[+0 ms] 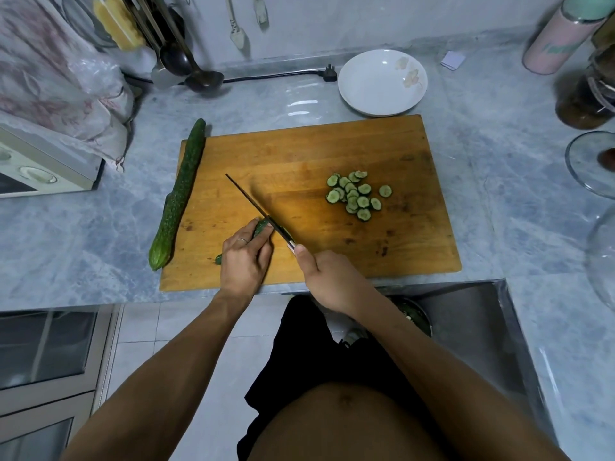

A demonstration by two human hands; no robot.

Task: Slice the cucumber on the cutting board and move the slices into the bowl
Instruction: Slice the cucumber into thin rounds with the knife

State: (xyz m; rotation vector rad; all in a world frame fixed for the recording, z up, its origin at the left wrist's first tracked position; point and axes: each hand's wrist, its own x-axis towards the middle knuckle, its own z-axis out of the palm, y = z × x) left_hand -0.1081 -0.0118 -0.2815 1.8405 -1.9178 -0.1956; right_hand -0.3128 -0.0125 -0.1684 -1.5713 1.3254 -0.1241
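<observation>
A wooden cutting board [332, 151] lies on the marble counter. My left hand [244, 257] grips a short cucumber piece [261, 226] near the board's front left, its fingers curled over it. My right hand [327, 277] holds a knife [256, 209] by the handle, and the blade rests across the cucumber piece's end. A pile of several round slices [356, 194] sits on the board to the right. A whole long cucumber [178, 197] lies along the board's left edge. The white bowl [382, 82] stands behind the board, with nothing in it.
A steel sink [466, 327] lies at the front right. Glass lids [589, 164] and jars [582, 101] stand at the right. A microwave [36, 168] and plastic bag are on the left. A ladle [189, 66] and a black cord [276, 75] lie along the back wall.
</observation>
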